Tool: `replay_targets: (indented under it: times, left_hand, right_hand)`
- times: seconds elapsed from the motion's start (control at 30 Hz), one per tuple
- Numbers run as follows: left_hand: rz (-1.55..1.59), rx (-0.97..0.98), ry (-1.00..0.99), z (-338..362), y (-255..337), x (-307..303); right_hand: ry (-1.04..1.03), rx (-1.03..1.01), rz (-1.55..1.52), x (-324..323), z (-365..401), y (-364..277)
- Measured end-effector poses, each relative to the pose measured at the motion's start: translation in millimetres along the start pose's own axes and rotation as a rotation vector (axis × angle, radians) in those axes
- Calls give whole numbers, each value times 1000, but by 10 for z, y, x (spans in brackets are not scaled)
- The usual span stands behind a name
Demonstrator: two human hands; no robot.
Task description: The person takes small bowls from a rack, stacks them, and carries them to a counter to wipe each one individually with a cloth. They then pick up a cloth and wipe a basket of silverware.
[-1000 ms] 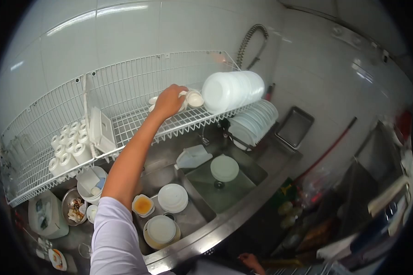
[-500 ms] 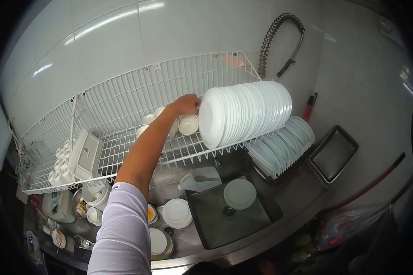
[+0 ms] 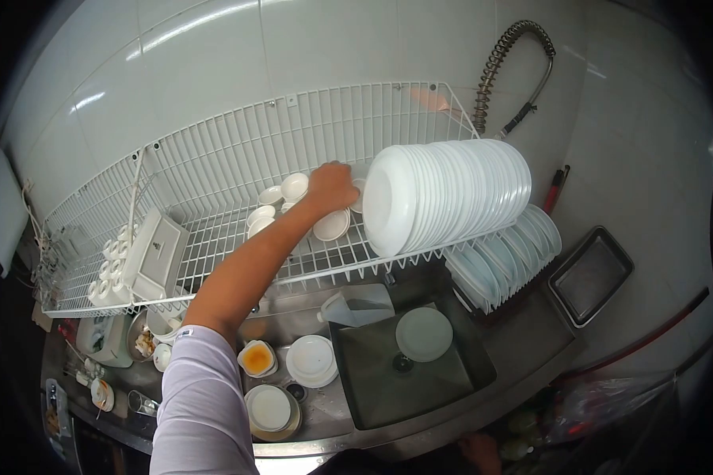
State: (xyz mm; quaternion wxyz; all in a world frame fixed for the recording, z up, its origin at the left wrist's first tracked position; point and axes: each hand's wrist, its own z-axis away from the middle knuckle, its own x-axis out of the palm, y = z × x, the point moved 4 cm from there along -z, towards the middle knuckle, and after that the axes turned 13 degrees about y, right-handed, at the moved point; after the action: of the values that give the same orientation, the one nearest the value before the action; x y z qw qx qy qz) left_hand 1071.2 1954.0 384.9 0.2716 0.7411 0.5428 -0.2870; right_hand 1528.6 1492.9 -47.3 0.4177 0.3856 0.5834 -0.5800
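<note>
My left hand [image 3: 333, 188] reaches up to the white wire rack, its fingers curled down at the edge of a small white bowl [image 3: 359, 195]. Just below the fingers, another small white bowl [image 3: 331, 226] faces outward. More small white dishes [image 3: 295, 187] lie on the rack left of my wrist. Close to the right of the hand stands a long row of white plates [image 3: 448, 198] on edge. Low in the view, my right hand [image 3: 481, 453] is dim and partly cut off, in front of the sink counter; its fingers are not clear.
Below the wire rack [image 3: 214, 142], a sink [image 3: 412, 396] holds a pale plate [image 3: 424, 334]. Stacked dishes [image 3: 311, 360], an orange-filled bowl [image 3: 257, 359] and a plastic jug [image 3: 358, 305] stand on the counter. To the right are upright plates [image 3: 503, 257] and a metal tray [image 3: 591, 277].
The view has shifted, so the rack appears farther right. My left hand has tilted down among the small bowls, and one bowl has shifted left relative to the rack. My right hand shows more clearly.
</note>
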Motion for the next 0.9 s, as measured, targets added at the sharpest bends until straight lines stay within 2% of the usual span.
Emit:
replay_targets:
  times: [0.1,0.23,0.43,0.53,0.63,0.73,0.87,0.9]
  left_hand:
    - [-2,11,64,36,-34,-33]
    - [88,-22,49,66,-91,-288]
    - [178,-120,255,207,-251,-623]
    - [211,175,485,311,-208,-881]
    - [236,322,479,424,-192,-1120]
    - [261,211,488,548,-279,-1359]
    - [347,-210,428,783,-677,-1459]
    - [509,-358,330,864,-835,-1388]
  right_hand:
    - [58,-2,-55,-772,-336,-825]
    - [197,-123,-131,-986,-664,-1272]
    - [434,-363,-406,-1729,-1042,-2388]
    - [502,-492,-486,-2016,-1231,-2799]
    - [601,-623,-553,-2258,-1410,-3138]
    - [741,-677,-667,-2570,-1626,-3532]
    - [742,-650,-666,-2915,-2159,-4148]
    - [753,-659,-610,-2957,-2342,-4303]
